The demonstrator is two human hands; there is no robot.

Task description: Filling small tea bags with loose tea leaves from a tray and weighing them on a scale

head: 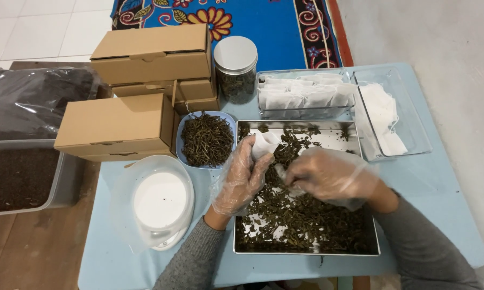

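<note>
Pale blue tabletop (435, 182), steel tray (306, 251) of leaves: left hand (242, 177) pinches a white bag (263, 144) upright, right hand (328, 174) just beside it, curled around leaves.

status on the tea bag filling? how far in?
Done: a clear box holds rows of white bags that look filled. In hand: left hand holds an open tea bag, right hand pinches leaves over the metal tray. Left: many loose leaves and empty bags.
</note>
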